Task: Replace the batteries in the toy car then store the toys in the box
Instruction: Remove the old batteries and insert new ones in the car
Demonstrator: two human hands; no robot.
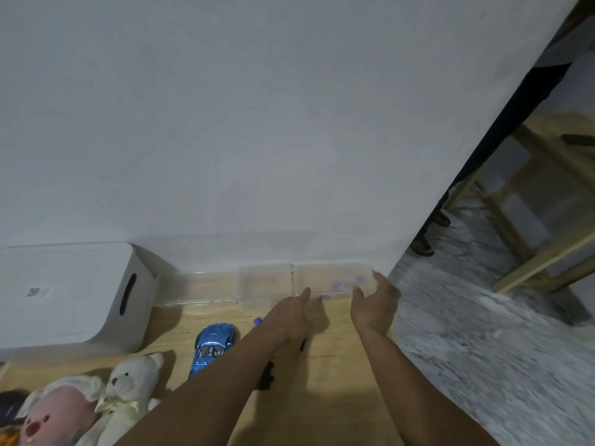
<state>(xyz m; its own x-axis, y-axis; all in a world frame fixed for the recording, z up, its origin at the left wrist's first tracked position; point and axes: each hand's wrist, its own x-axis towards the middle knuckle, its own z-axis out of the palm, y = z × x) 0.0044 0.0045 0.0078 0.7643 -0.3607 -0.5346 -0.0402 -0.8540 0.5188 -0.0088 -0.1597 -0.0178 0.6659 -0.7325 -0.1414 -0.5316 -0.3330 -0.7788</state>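
A shiny blue toy car (211, 347) lies on the wooden table (335, 381), nose toward the wall. By the wall stands a small clear container (331, 278) with blurred purple items inside, possibly batteries. My right hand (376, 300) curls around its right end. My left hand (291, 313) presses against its near left corner, thumb up. A small purple-blue piece (257, 320) lies just left of my left hand. The white storage box (74, 294) with a slot handle sits at the far left. A cream teddy bear (132, 387) and a pink plush (58, 413) lie at the lower left.
Two more clear containers (199, 288) (264, 284) line the white wall between the box and my hands. Small black parts (265, 376) lie partly hidden under my left forearm. To the right the table ends; below are a marbled floor and a wooden frame (531, 220).
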